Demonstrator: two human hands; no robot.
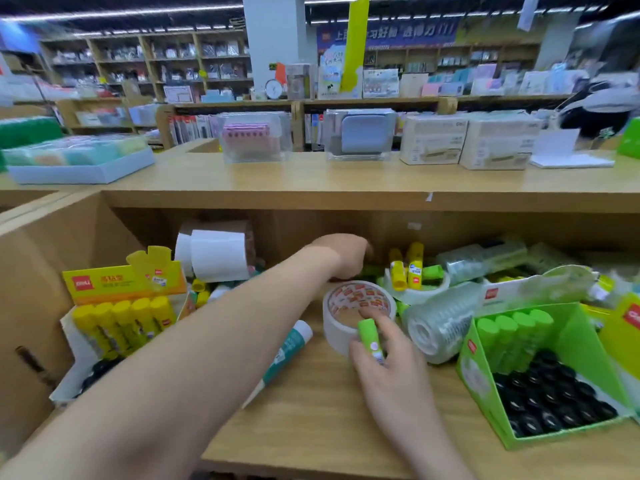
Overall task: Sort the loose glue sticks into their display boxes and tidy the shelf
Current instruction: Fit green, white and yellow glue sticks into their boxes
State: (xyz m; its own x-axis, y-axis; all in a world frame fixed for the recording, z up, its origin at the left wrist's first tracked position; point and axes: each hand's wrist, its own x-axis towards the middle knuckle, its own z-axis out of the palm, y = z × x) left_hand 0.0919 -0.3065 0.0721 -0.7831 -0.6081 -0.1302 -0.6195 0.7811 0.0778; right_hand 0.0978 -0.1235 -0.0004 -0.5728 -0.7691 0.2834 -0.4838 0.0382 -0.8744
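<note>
Head view: the right hand (391, 362) pinched a green glue stick (370, 336) beside a tape roll (358, 303), apparently mid-sort, with the green display box (479, 379) at right its likely next stop. The left hand (346, 256) reached to the back of the shelf (311, 417), its grip not discernible. The boxes' red logos were blurred beyond reading.

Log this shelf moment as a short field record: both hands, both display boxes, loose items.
left hand: reaches into the loose pile at the shelf's back; grip hidden
right hand: pinches a green glue stick
yellow display box: left side, yellow sticks standing inside
green display box: right side, green sticks in a row inside
tape roll: on the shelf, just behind the right hand
loose yellow sticks: upright behind the tape roll
</note>
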